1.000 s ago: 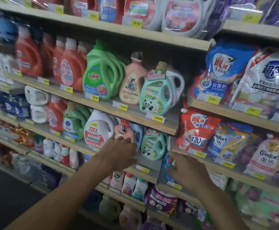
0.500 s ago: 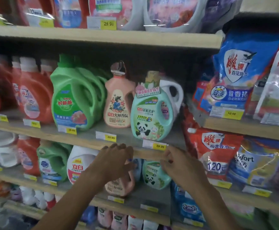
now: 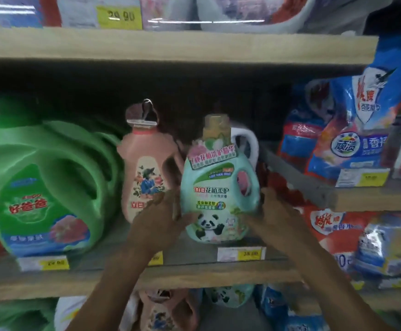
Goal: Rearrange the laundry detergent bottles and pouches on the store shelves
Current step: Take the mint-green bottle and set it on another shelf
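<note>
So right now both hands are on the mint-green panda bottle (image 3: 219,187), which stands on the wooden shelf (image 3: 194,274) just above the yellow price tag (image 3: 241,253). The left hand (image 3: 157,218) is pressed against the bottle's lower left side, the right hand (image 3: 274,211) against its lower right, just under the handle. Fingers look curled around it from both sides, so I'd call it a two-handed clamp on the bottle. Whether it's lifted off the shelf or just being turned, I can't tell; it's blurry down at the base.

Relative to the panda bottle: the pink bottle (image 3: 147,173) is just to its left, close enough that the left hand sits in front of its lower label. A white jug (image 3: 245,142) sits right behind it. The big green jug (image 3: 44,187) is further left, past the pink one. Blue and red pouches (image 3: 352,144) are off to the right on a neighbouring shelf.

How I'd do this bit well: keep the grip low and even on both sides, since a full bottle like that is probably heavy and top-tippy. Slide or lift it straight, label facing front, and watch the left knuckles so they don't knock the pink bottle backward. Line it up with its price tag before letting go.

Pose-wise, both forearms come up from the bottom of the view and angle inward toward the bottle, wrists fairly straight, palms facing each other.
</note>
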The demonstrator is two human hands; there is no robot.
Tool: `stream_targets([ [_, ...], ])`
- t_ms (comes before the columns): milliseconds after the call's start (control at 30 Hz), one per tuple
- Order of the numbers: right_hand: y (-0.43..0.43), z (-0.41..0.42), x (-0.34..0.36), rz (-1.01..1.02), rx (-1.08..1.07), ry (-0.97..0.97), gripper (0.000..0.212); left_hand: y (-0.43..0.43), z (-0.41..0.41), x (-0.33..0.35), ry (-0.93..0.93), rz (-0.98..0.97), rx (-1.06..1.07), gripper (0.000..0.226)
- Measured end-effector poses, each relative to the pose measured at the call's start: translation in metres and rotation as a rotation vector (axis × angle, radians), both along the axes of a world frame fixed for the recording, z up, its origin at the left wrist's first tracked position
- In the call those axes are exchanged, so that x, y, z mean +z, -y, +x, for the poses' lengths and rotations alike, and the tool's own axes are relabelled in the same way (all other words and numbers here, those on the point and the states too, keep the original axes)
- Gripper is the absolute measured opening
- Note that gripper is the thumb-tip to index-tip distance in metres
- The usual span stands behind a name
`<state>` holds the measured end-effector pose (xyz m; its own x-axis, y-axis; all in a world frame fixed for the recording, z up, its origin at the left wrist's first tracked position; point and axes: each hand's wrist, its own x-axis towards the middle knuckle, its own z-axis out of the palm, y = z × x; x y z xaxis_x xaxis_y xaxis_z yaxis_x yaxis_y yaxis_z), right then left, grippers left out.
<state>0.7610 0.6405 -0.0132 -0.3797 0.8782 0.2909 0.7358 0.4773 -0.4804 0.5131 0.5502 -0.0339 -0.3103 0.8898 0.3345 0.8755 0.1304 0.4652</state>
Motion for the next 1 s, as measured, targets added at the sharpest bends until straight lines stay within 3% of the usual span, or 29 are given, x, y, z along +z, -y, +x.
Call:
stream_targets([
  [133, -0.011, -0.013, -0.003, -0.118, 0.047, -0.187, 0.063, -0.029, -0.015, -0.002, 0.221, 0.055, -0.220, 0.074],
  [267, -0.021, -0.025, -0.014, -0.360, 0.198, -0.539, 0.072, -0.049, -0.025, -0.012, 0.656, 0.018, -0.474, 0.078],
  [367, -0.025, -0.031, -0.022, -0.381, 0.244, -0.636, 0.074, -0.059, -0.024, -0.021, 0.835, 0.056, -0.550, 0.079],
  [633, -0.036, -0.038, -0.024, -0.316, 0.208, -0.712, 0.062, -0.068, -0.016, -0.014, 0.870, 0.212, -0.476, 0.058],
  [833, -0.020, -0.039, 0.000, -0.207, 0.272, -0.774, 0.023, -0.053, 0.000, 0.011, 0.946, 0.338, -0.487, 0.029],
  [1000, 0.000, -0.023, 0.013, -0.192, 0.318, -0.798, 0.031, -0.023, 0.020, 0.030, 0.931, 0.352, -0.474, 0.020],
])
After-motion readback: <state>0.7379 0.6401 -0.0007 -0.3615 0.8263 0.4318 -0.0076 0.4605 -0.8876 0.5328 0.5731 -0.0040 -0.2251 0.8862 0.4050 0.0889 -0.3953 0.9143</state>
